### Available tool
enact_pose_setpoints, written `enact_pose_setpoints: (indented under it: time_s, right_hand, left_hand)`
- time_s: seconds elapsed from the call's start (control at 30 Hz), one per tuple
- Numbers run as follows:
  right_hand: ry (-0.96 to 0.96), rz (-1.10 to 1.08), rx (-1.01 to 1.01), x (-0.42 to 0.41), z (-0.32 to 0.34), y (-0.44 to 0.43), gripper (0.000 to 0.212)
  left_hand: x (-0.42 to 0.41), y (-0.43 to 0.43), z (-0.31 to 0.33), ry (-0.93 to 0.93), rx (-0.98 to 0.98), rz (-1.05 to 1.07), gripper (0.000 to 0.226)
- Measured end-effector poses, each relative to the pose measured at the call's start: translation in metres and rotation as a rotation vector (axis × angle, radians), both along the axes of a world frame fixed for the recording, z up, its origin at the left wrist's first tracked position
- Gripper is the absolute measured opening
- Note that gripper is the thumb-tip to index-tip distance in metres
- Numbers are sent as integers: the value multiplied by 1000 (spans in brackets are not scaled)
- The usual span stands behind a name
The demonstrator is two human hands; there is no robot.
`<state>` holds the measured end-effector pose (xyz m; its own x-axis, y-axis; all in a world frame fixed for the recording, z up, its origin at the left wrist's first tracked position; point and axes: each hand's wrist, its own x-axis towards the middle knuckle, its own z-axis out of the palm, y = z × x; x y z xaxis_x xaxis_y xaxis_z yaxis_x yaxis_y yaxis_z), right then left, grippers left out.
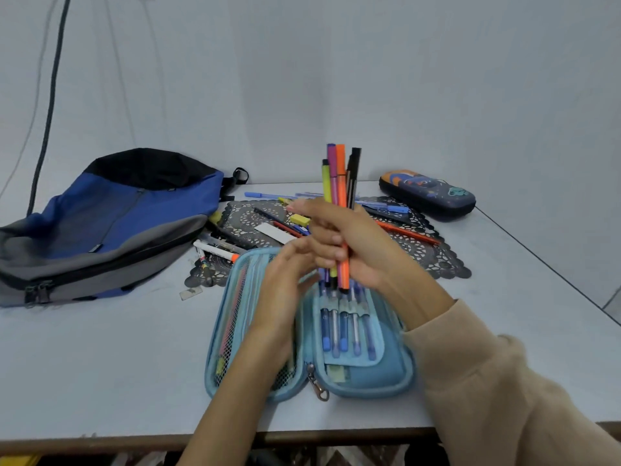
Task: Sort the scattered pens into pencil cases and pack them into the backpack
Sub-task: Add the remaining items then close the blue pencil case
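Note:
My right hand (349, 243) grips a bundle of felt pens (340, 176) upright, their lower ends just above the open light-blue pencil case (369, 378). Yellow, purple, orange and black pens are in the bundle. My left hand (285, 284) hovers beside it with fingers relaxed, over the case's mesh half. Several blue pens (346, 334) sit in the case's elastic loops. More pens (403, 230) lie scattered on a black lace mat behind. A blue and grey backpack (111, 223) lies at the left.
A dark, zipped pencil case with a space print (426, 193) sits at the back right. White markers (215, 248) lie between backpack and mat. The table's right edge (551, 274) runs diagonally; a wall stands close behind.

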<state>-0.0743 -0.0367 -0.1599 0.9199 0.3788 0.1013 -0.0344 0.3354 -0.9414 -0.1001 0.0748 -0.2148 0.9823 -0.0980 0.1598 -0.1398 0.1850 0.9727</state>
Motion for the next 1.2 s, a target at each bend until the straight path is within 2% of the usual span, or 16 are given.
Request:
enact_pose_setpoints:
  time_s: [0.17, 0.2, 0.3, 0.4, 0.47, 0.57, 0.7, 0.83, 0.93, 1.07, 1.17, 1.2]
  right_hand:
    - [202, 4, -70, 8, -9, -36, 44]
    - [229, 2, -64, 10, -11, -40, 42]
    - [251, -14, -35, 13, -13, -51, 38]
    - [249, 3, -15, 15, -12, -60, 36]
    - [252, 34, -1, 15, -12, -63, 35]
    - [266, 69, 9, 16, -13, -62, 34]
    - [279, 132, 52, 17, -13, -64, 33]
    - [349, 197, 216, 20, -11, -71, 36]
    - [384, 216, 276, 22, -11, -71, 37]
    - [434, 161, 253, 20, -17, -62, 37]
    - [489, 92, 193, 16, -25, -50, 28]
    - [506, 61, 168, 14, -27, -47, 25]
  left_hand:
    - [9, -8, -7, -383, 1193, -93, 21]
    - [10, -14, -7, -449, 1361, -77, 24]
    - [13, -26, -4, -456, 1534, -27, 39]
    - [22, -35, -6, -365, 1614, -80, 64]
    - [26, -37, -5, -345, 1632, -66, 70]
    - [27, -43, -1, -328, 1615, -44, 67]
    - [30, -49, 1, -308, 1506, -62, 68]
    - [34, -38, 10, -331, 1349, -174, 76]
    - [34, -24, 27, -309, 1154, -244, 61]
    - [31, 4, 37, -243, 831, -168, 48]
    - [25, 21, 29, -179, 721, -125, 24]
    - [24, 25, 24, -156, 695, -112, 22]
